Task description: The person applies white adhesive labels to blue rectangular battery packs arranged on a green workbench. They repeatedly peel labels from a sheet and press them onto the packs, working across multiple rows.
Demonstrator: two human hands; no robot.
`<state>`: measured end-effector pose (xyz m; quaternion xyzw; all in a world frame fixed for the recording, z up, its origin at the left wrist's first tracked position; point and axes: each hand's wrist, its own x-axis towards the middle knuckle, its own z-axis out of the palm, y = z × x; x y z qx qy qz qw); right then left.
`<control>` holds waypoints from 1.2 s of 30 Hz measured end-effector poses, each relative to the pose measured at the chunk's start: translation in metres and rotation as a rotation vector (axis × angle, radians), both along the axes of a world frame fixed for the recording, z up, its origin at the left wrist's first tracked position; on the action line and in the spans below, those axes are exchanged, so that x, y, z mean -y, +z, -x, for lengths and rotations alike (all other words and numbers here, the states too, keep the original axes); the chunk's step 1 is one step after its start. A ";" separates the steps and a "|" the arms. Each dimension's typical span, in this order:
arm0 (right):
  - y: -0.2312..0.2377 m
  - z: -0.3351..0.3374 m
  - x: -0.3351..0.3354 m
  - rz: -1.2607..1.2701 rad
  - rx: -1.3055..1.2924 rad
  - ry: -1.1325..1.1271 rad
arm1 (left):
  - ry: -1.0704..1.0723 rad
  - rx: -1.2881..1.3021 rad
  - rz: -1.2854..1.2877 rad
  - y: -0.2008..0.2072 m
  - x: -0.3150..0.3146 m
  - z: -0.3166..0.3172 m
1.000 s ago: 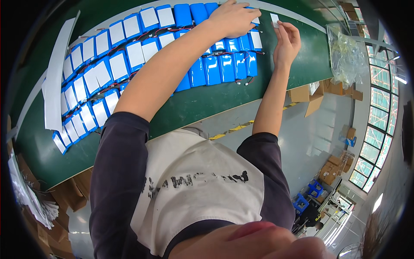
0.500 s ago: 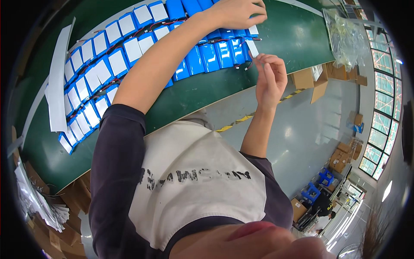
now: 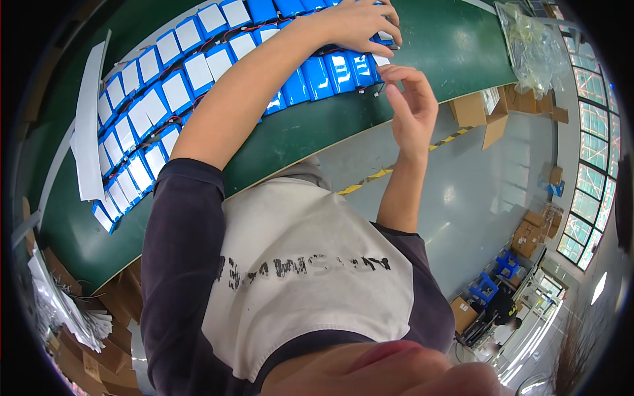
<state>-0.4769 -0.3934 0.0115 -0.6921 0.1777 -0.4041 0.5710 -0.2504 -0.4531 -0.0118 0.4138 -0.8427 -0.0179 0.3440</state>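
Observation:
Rows of blue-wrapped battery packs (image 3: 319,78) with thin red and black leads lie on a green table. Many carry a white rectangular pad on top. My left hand (image 3: 356,26) reaches over the right end of the rows, its fingers spread and its thumb by a white pad (image 3: 381,59) on the end pack of the nearest row. Just to the right, my right hand (image 3: 413,109) has its forefinger at that pad's edge, with the thumb held apart from it. Part of the packs is hidden behind my left forearm.
A long white strip (image 3: 91,119) lies across the rows' left end on the green table (image 3: 290,142). Clear plastic bags (image 3: 528,49) sit at the table's right end. Open cardboard boxes (image 3: 485,119) stand past its near edge, and blue stools (image 3: 485,288) farther off.
The white pad pinched in my right hand is now down on the end pack, and the right thumb has come away. My left hand has moved down toward that pack.

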 end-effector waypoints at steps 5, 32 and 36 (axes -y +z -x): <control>0.038 0.003 -0.017 -0.105 -0.063 0.134 | 0.000 0.059 0.000 -0.005 -0.002 0.009; -0.010 0.008 -0.015 1.005 -0.833 -0.445 | 0.042 0.202 0.312 0.008 -0.007 0.009; -0.012 0.013 0.024 0.942 -0.814 -0.457 | 0.333 0.344 0.133 0.078 -0.075 -0.035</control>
